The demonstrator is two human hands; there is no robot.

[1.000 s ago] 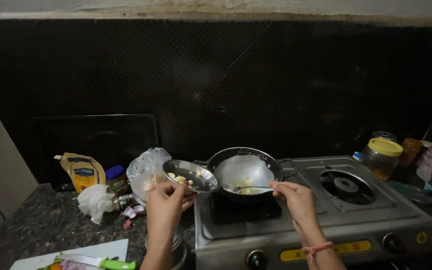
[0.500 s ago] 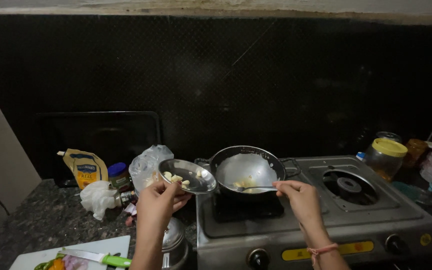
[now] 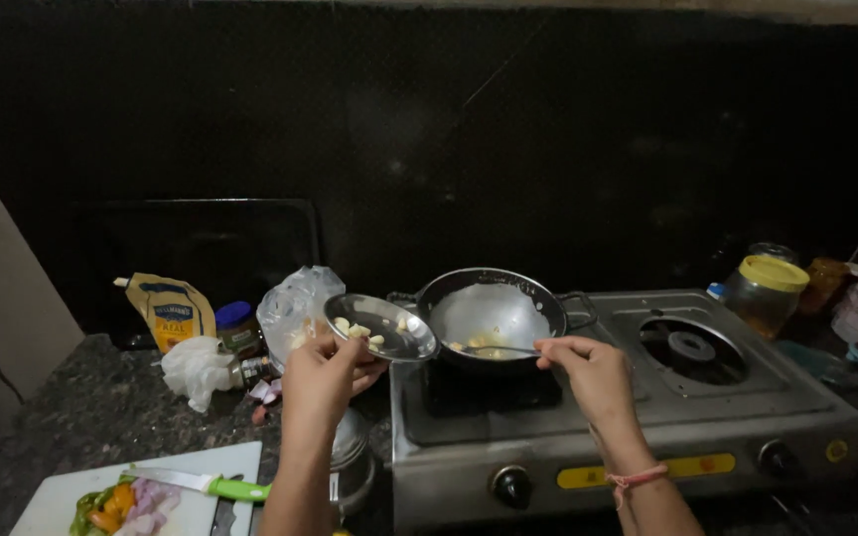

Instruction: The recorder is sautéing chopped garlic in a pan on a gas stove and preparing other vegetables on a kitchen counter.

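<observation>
- The left hand (image 3: 322, 375) grips a small steel plate (image 3: 381, 326) of pale pieces, tilted at the left rim of the wok (image 3: 494, 316).
- The right hand (image 3: 593, 369) pinches a spoon (image 3: 494, 349) reaching into the wok.
- Best to keep the plate's lip over the wok, scraping gently so nothing drops onto the stove (image 3: 647, 417).
</observation>
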